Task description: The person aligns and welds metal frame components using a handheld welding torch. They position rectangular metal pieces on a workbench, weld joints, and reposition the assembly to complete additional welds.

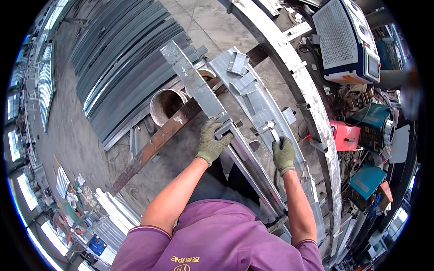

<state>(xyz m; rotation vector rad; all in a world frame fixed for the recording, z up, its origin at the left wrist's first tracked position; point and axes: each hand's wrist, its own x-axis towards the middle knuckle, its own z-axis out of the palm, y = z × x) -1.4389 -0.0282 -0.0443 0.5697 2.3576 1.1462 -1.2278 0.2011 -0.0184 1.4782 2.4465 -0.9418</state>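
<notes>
Plain olive-green fabric gloves cover the left hand [210,143] and right hand [284,156]; the short-sleeved cloth shirt [217,235] is purple with yellow print. The metal hammer [268,126] and long steel channel [254,161] are silver-grey, the thick steel beam [153,147] rusty brown with pale patches.

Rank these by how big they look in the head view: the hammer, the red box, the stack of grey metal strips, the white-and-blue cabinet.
Largest to smallest:
1. Stack of grey metal strips
2. White-and-blue cabinet
3. Red box
4. Hammer, partly covered by the right hand
</notes>
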